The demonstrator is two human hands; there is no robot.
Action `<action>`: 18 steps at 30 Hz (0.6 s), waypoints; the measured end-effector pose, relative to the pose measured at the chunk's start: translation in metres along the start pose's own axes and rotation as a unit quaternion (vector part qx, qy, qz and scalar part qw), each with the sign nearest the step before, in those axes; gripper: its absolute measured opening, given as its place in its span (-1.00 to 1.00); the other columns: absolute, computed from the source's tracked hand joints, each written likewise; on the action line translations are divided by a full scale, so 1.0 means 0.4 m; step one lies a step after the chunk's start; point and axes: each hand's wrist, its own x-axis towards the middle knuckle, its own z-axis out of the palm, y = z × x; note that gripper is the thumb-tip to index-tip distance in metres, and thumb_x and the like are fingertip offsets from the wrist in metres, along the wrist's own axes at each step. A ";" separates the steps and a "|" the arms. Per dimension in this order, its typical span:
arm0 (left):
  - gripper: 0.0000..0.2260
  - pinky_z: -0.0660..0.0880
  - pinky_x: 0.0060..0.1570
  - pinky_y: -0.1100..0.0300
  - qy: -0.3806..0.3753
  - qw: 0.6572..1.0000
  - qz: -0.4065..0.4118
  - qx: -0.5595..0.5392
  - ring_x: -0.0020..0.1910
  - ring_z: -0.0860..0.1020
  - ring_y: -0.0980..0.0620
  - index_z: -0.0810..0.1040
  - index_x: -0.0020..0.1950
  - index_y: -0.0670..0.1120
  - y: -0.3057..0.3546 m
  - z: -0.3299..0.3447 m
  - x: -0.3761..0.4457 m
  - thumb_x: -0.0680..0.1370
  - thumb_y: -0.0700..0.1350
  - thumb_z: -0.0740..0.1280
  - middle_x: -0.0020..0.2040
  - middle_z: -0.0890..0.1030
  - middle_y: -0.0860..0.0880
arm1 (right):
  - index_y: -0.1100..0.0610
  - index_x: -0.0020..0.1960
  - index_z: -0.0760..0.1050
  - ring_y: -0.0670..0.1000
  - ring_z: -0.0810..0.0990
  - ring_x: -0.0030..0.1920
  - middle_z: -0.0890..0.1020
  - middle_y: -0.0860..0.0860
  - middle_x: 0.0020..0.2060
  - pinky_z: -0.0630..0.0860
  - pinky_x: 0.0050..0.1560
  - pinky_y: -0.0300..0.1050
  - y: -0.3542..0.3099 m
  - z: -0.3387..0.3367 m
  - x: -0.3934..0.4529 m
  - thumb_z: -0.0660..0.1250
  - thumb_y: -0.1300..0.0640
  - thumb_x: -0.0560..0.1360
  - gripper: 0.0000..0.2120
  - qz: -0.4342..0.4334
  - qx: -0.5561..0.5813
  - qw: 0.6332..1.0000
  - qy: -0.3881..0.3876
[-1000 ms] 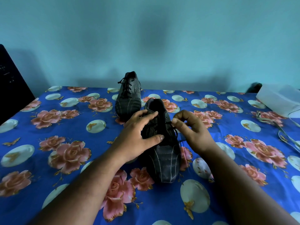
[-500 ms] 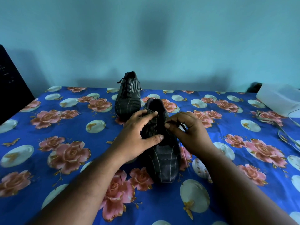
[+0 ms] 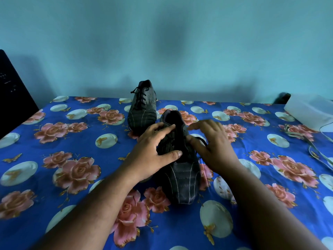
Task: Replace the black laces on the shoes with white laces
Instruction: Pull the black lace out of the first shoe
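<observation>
Bracing the near shoe [image 3: 180, 179] toe-toward-me, my left hand [image 3: 155, 150] clasps its left flank, fingers spread. I see my right hand [image 3: 214, 147] nearer the black lace [image 3: 200, 140], fingers loosely open, thumb touching it, gripping nothing. Farther back, the second shoe [image 3: 142, 107] stays laced.

A blue floral tablecloth [image 3: 54, 177], a white box [image 3: 311, 110] far right, teal wall [image 3: 198, 42] behind.

Left hand [image 3: 153, 152] spread and cupped, thumb extended, right hand [image 3: 214, 147] fingers splayed, thumb tucked
</observation>
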 end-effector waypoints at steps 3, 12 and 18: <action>-0.25 0.29 0.37 0.27 0.001 1.000 0.004 0.001 0.53 0.24 0.11 0.33 0.50 0.33 0.001 0.001 0.000 0.32 0.44 0.34 0.50 0.22 0.22 | -0.08 0.01 0.57 0.04 0.49 0.06 0.59 -0.14 -0.02 0.44 0.06 0.11 -0.014 0.011 0.007 0.26 -0.22 0.55 -0.75 -0.034 -0.038 0.999 -0.006; -0.28 0.32 0.49 -0.10 0.004 1.000 -0.001 -0.001 0.54 0.25 0.09 0.29 0.48 0.40 -0.005 0.004 0.001 0.34 0.44 0.36 0.51 0.23 0.22 | 0.07 -0.11 0.40 -0.05 0.46 -0.13 0.50 -0.12 -0.21 0.33 -0.13 -0.04 0.031 -0.014 0.021 0.25 0.03 0.66 -0.80 0.156 0.111 0.973 0.125; -0.27 0.33 0.48 -0.13 0.000 1.000 -0.003 -0.006 0.53 0.26 0.05 0.24 0.48 0.43 -0.006 0.005 0.001 0.33 0.45 0.36 0.49 0.21 0.27 | -0.03 0.19 0.53 0.03 0.45 0.18 0.56 -0.08 0.15 0.37 0.17 -0.01 0.024 0.005 0.005 0.25 -0.23 0.58 -0.66 0.033 0.010 0.999 0.015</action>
